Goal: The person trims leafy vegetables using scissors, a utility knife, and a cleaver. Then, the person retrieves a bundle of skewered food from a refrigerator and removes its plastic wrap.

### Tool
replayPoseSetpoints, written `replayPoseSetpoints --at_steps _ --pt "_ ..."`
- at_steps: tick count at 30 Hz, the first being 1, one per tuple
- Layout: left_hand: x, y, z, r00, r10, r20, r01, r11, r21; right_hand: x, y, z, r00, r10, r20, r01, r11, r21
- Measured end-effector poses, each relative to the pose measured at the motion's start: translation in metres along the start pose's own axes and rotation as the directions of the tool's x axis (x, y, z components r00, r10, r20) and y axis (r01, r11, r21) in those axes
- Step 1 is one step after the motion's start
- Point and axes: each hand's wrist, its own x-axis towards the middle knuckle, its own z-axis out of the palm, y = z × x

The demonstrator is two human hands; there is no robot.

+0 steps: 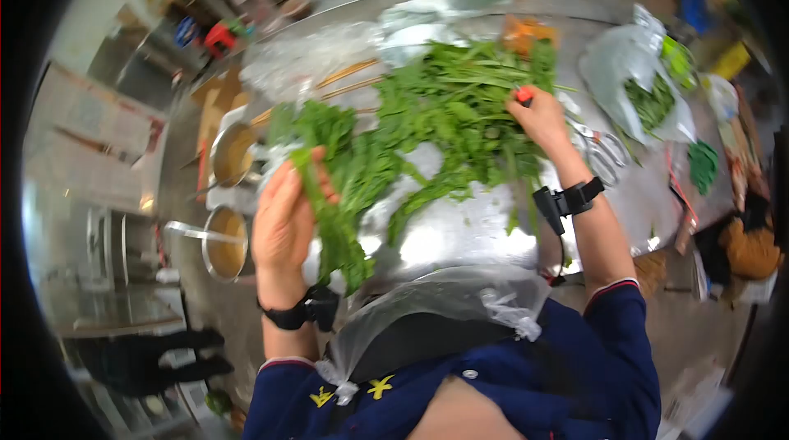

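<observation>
A large pile of leafy greens (444,103) lies across the metal table (444,234). At the pile's left side, my left hand (288,210) has a long green leaf (333,234) between thumb and fingers, and the leaf hangs down toward my body. My right hand (538,115) is closed around a small tool with a red handle (523,96), above the right edge of the pile. The tool's blade or tip cannot be made out. Just right of my right wrist lie scissors (606,152).
Two metal bowls (226,243) with yellowish contents stand on the left. Chopsticks (345,74) and clear plastic (304,58) lie behind the greens. A plastic bag with greens (633,87) sits at the right, near a green cloth-like item (703,166).
</observation>
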Motion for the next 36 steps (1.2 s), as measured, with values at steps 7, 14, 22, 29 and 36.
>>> replayPoseSetpoints --at_steps 7,14,22,29,36 --pt "-0.002 -0.01 -0.005 0.999 0.041 0.005 -0.04 0.994 -0.098 -0.027 0.045 -0.115 0.673 -0.071 -0.736 0.114 0.993 0.009" --pt "-0.013 -0.003 -0.003 0.97 0.209 -0.124 -0.2 0.977 0.079 -0.012 0.16 -0.157 0.91 0.139 -0.391 -0.139 0.99 0.029" --pt "-0.02 0.002 -0.002 0.946 0.289 -0.145 -0.266 0.951 0.159 -0.108 -0.023 0.006 0.748 -0.138 0.649 -0.316 0.786 0.531" --pt "-0.048 0.004 -0.015 0.933 0.265 -0.244 -0.208 0.949 0.236 -0.089 -0.052 0.079 0.449 -0.084 0.889 -0.678 0.616 0.401" --pt "-0.057 0.003 -0.029 0.953 0.226 -0.203 -0.19 0.965 0.182 0.015 0.0 0.053 0.757 0.185 0.627 -0.586 0.618 0.525"
